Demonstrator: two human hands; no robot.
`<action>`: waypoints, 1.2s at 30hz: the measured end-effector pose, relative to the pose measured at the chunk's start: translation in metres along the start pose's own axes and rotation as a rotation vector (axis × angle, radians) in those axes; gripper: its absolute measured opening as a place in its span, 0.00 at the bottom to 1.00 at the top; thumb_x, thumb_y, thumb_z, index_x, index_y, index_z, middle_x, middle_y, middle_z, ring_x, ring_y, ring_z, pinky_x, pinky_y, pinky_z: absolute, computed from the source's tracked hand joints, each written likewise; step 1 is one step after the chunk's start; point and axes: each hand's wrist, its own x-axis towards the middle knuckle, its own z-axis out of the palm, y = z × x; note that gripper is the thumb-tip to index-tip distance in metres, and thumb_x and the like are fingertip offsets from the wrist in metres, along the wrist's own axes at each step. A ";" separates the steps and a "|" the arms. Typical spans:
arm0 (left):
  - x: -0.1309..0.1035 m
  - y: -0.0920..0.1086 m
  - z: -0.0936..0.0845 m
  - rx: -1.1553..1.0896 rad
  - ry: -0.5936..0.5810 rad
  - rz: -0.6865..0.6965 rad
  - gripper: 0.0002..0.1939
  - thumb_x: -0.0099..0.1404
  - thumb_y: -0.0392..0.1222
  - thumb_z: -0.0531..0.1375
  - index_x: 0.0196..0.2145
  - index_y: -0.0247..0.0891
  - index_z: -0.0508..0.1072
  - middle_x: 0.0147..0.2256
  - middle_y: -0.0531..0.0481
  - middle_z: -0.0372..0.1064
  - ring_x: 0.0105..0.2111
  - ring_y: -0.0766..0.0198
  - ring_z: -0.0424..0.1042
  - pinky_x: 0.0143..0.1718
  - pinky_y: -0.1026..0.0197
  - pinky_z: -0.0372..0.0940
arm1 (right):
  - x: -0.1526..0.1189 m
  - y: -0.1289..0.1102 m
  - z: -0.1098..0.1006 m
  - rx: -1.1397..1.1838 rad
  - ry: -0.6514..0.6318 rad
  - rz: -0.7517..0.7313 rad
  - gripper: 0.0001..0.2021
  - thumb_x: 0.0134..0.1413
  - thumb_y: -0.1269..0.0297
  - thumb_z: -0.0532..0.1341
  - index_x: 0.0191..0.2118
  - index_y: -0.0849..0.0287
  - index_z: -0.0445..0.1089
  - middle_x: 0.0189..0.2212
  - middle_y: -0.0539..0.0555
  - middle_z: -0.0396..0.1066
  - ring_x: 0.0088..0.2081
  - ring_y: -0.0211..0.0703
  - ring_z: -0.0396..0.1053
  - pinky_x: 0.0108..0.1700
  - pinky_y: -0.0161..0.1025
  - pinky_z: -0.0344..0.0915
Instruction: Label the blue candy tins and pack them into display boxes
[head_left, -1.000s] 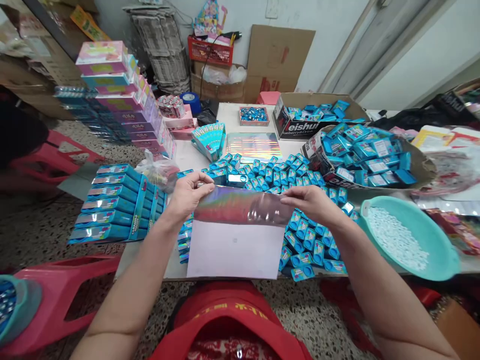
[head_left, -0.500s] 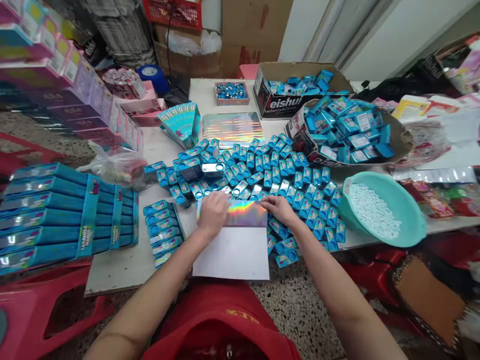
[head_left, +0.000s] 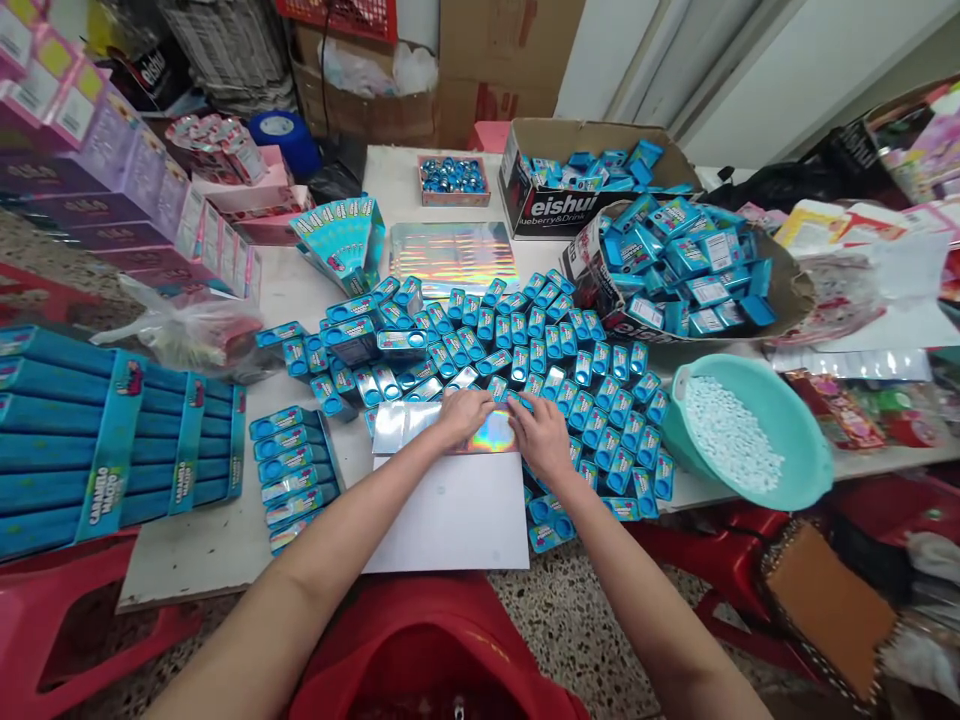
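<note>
A cardboard sheet (head_left: 450,515), white on its near part, lies in front of me with its far strip folded over, showing a shiny holographic face (head_left: 405,425). My left hand (head_left: 463,418) presses its closed fingers on the far edge of that strip, right of its middle. At the strip's right end, my right hand (head_left: 541,435) curls its fingers over the edge, close to my left hand. Many small blue tins (head_left: 585,405) stand crowded just beyond the sheet and to its right. Fingertips are partly hidden against the tins.
Left are a row of blue tins (head_left: 289,470) and stacked blue display boxes (head_left: 52,440). Further off are holographic sheets (head_left: 450,260) and a tray of blue balls (head_left: 454,198). On the right stand cartons of blue packets (head_left: 690,255) and a turquoise basin (head_left: 806,450) with white pellets.
My left hand has slid right along the folded strip, close to my right hand. My right hand's fingers have come down over the strip's right end. The view has shifted slightly.
</note>
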 end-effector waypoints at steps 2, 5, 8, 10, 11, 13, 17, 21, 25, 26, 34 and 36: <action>0.002 0.001 0.001 -0.008 -0.010 0.003 0.16 0.67 0.45 0.50 0.32 0.40 0.76 0.35 0.47 0.76 0.40 0.55 0.72 0.41 0.56 0.54 | -0.006 -0.004 0.003 -0.071 -0.017 -0.027 0.17 0.62 0.65 0.52 0.54 0.55 0.68 0.51 0.59 0.69 0.50 0.54 0.62 0.50 0.50 0.61; 0.003 0.002 0.002 -0.017 -0.014 0.007 0.15 0.66 0.43 0.50 0.31 0.40 0.76 0.33 0.47 0.76 0.40 0.55 0.72 0.41 0.56 0.53 | -0.012 -0.006 0.003 -0.093 -0.037 -0.047 0.17 0.63 0.65 0.52 0.55 0.55 0.67 0.52 0.60 0.69 0.51 0.55 0.63 0.49 0.50 0.60; 0.003 0.002 0.002 -0.025 -0.009 -0.001 0.16 0.66 0.43 0.50 0.30 0.40 0.75 0.32 0.47 0.76 0.39 0.56 0.72 0.40 0.56 0.52 | -0.016 -0.007 0.001 -0.075 -0.045 -0.071 0.16 0.63 0.65 0.52 0.53 0.54 0.69 0.52 0.60 0.69 0.52 0.54 0.63 0.50 0.49 0.59; 0.003 0.002 0.002 -0.026 -0.005 -0.002 0.15 0.66 0.42 0.50 0.30 0.40 0.75 0.32 0.48 0.76 0.38 0.57 0.72 0.40 0.57 0.52 | -0.017 -0.008 0.001 -0.057 -0.035 -0.086 0.14 0.63 0.65 0.53 0.49 0.55 0.70 0.52 0.59 0.69 0.52 0.53 0.63 0.50 0.48 0.58; 0.003 0.002 0.002 -0.026 -0.003 0.001 0.15 0.66 0.42 0.50 0.30 0.40 0.75 0.32 0.48 0.76 0.38 0.57 0.71 0.40 0.57 0.52 | -0.018 -0.008 0.000 -0.048 -0.023 -0.086 0.12 0.63 0.64 0.53 0.47 0.55 0.71 0.51 0.59 0.70 0.52 0.52 0.63 0.50 0.48 0.58; 0.003 0.002 0.002 -0.023 0.001 0.009 0.15 0.67 0.43 0.50 0.29 0.40 0.75 0.32 0.48 0.76 0.37 0.57 0.71 0.40 0.56 0.52 | -0.018 -0.011 -0.005 -0.030 -0.002 -0.082 0.10 0.63 0.63 0.53 0.41 0.56 0.72 0.47 0.58 0.72 0.49 0.51 0.65 0.48 0.46 0.58; 0.003 0.003 0.007 -0.012 0.039 0.016 0.16 0.68 0.45 0.50 0.30 0.39 0.75 0.33 0.46 0.75 0.41 0.54 0.69 0.43 0.54 0.52 | -0.020 -0.019 -0.035 0.015 0.003 -0.079 0.11 0.63 0.63 0.53 0.31 0.56 0.69 0.29 0.55 0.73 0.34 0.47 0.67 0.38 0.42 0.58; -0.003 0.003 0.012 -0.024 0.114 0.017 0.13 0.68 0.43 0.52 0.36 0.39 0.76 0.39 0.44 0.74 0.47 0.52 0.65 0.49 0.50 0.51 | -0.022 -0.032 -0.083 0.213 0.052 0.036 0.08 0.60 0.62 0.57 0.31 0.56 0.67 0.27 0.52 0.71 0.31 0.43 0.67 0.36 0.39 0.61; -0.026 0.004 0.005 -0.415 0.320 0.062 0.15 0.70 0.45 0.50 0.48 0.42 0.72 0.50 0.44 0.68 0.54 0.55 0.61 0.54 0.51 0.52 | -0.014 -0.049 -0.107 0.417 0.021 0.172 0.07 0.57 0.60 0.60 0.30 0.55 0.66 0.26 0.50 0.70 0.29 0.41 0.68 0.34 0.37 0.63; -0.036 0.004 0.003 -0.596 0.323 0.111 0.17 0.70 0.47 0.49 0.51 0.42 0.70 0.52 0.44 0.66 0.54 0.56 0.62 0.53 0.53 0.54 | -0.012 -0.053 -0.107 0.460 0.005 0.188 0.08 0.56 0.59 0.60 0.29 0.55 0.66 0.25 0.49 0.70 0.29 0.41 0.68 0.34 0.37 0.63; -0.129 -0.028 -0.027 -1.049 0.093 -0.128 0.12 0.60 0.47 0.56 0.31 0.35 0.74 0.23 0.53 0.66 0.23 0.68 0.65 0.26 0.66 0.61 | 0.002 -0.117 -0.052 0.781 -0.113 0.377 0.12 0.49 0.53 0.63 0.28 0.56 0.67 0.24 0.50 0.69 0.27 0.41 0.66 0.32 0.38 0.63; -0.155 -0.051 -0.040 -0.925 0.210 -0.219 0.12 0.60 0.45 0.55 0.31 0.37 0.75 0.25 0.53 0.69 0.25 0.67 0.65 0.28 0.65 0.60 | 0.004 -0.150 -0.029 0.897 -0.168 0.406 0.12 0.48 0.53 0.63 0.27 0.56 0.67 0.24 0.50 0.69 0.26 0.41 0.65 0.32 0.38 0.63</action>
